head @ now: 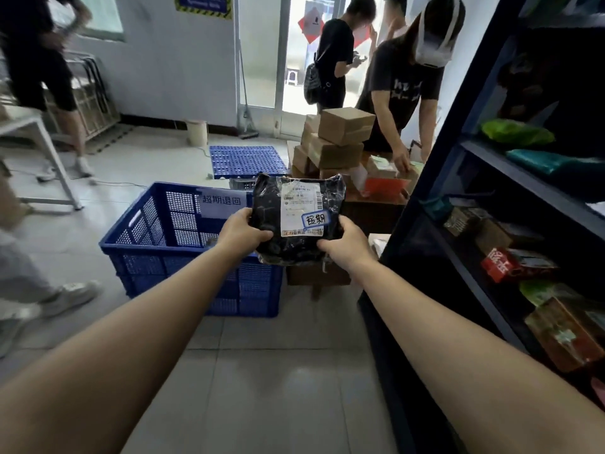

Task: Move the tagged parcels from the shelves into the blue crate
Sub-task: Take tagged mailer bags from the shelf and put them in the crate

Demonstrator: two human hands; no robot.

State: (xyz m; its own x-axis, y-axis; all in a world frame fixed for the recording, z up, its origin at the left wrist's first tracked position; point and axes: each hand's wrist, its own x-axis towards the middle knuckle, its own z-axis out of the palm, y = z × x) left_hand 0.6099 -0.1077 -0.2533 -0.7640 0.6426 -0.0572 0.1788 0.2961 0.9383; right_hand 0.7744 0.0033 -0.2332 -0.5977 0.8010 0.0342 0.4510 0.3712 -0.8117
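Observation:
I hold a black plastic-wrapped parcel (294, 221) with a white shipping label and a small blue-edged tag, in the air over the right rim of the blue crate (183, 257). My left hand (240, 235) grips its left edge and my right hand (343, 245) grips its lower right corner. The crate stands on the floor left of centre, with a white paper sign on its far inner wall. The dark shelves (523, 198) on the right carry several other parcels, among them a red one (505, 263) and green bags (517, 132).
A stack of cardboard boxes (337, 142) stands behind the parcel, with a person (402, 93) bending over it. Another person stands by the door. A blue pallet (245, 160) lies on the floor beyond the crate. Legs of people and a table (36, 132) are at the left.

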